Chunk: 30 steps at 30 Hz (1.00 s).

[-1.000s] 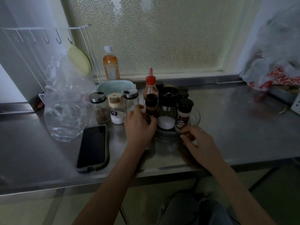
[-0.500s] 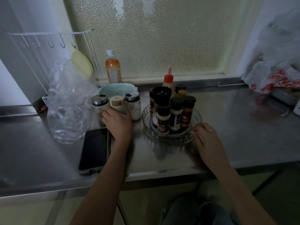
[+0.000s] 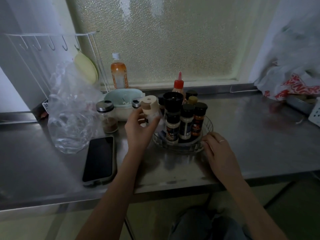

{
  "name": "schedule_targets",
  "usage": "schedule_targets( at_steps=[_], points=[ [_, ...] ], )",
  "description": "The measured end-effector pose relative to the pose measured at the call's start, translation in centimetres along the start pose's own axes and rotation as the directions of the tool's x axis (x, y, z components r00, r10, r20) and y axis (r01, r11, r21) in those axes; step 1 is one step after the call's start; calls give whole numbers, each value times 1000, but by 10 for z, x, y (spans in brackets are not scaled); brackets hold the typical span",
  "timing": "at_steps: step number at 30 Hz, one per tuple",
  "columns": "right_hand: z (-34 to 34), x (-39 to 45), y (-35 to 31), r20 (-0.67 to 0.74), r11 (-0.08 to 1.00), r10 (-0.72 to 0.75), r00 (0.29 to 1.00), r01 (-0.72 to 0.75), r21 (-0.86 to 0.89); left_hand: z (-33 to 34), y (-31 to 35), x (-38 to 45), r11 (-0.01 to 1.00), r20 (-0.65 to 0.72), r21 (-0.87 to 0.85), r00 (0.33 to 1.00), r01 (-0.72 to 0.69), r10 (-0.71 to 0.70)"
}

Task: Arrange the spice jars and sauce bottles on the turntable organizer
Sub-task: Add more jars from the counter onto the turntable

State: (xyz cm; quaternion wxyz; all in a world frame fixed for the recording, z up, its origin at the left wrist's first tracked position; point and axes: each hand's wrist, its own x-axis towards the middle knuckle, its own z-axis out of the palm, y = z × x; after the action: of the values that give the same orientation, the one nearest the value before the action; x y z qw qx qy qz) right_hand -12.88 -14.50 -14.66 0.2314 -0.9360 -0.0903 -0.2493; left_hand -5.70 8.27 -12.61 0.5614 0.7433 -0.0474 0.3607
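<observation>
My left hand (image 3: 138,129) grips a tilted jar with a beige wooden cap (image 3: 150,108), lifted just left of the clear round turntable (image 3: 207,126). The turntable carries several black-capped spice jars (image 3: 186,121), a black grinder (image 3: 173,101) and a red-capped sauce bottle (image 3: 178,85) at its back. My right hand (image 3: 217,149) rests against the turntable's front right rim, fingers curled on its edge. A steel-capped jar of brown spice (image 3: 107,116) stands on the counter to the left; a second steel-capped jar (image 3: 136,103) shows partly behind my left hand.
A phone (image 3: 99,161) lies face up near the front edge. A crumpled clear bag (image 3: 72,118) sits left. A pale green bowl (image 3: 121,97), an orange drink bottle (image 3: 119,73) and a white wire rack (image 3: 52,49) stand behind. Printed plastic bags (image 3: 292,84) fill the right corner.
My left hand left the turntable, reached left to the counter jars, took the wooden-capped jar and lifted it toward the turntable. The turntable's jars have rotated round. My right hand stays at the rim.
</observation>
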Motion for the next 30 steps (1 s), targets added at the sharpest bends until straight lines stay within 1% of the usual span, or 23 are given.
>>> schedule_targets(
  at_steps=[4,11,15,19,21,24,26,28,30],
  points=[
    [0,-1,1,14,1000,9,1000,-9,-19,1,-4,1,999,74,-52,997,-3,6],
    [1,-1,1,11,1000,12,1000,-12,-13,7,-1,-2,992,161,-124,987,-7,27],
    [1,-2,0,0,1000,-2,1000,2,-11,15,-5,-4,997,226,-30,971,-69,74],
    [1,-1,0,-2,1000,-14,1000,14,-8,15,-9,-2,997,253,53,966,-64,49],
    [1,-2,1,1,1000,-19,1000,19,-2,12,-7,-2,993,231,95,972,-70,46],
    [2,-3,2,5,1000,-21,1000,21,16,3,-7,8,990,61,125,997,-61,54],
    [2,-2,1,-2,999,-30,1000,30,24,-1,-9,21,979,-20,203,1000,5,-1],
    [1,-3,2,3,995,-79,997,79,59,2,-14,32,965,-5,250,997,80,-82],
    [0,-6,1,31,982,-142,989,137,128,6,-20,37,957,21,271,993,104,-114]
  ],
)
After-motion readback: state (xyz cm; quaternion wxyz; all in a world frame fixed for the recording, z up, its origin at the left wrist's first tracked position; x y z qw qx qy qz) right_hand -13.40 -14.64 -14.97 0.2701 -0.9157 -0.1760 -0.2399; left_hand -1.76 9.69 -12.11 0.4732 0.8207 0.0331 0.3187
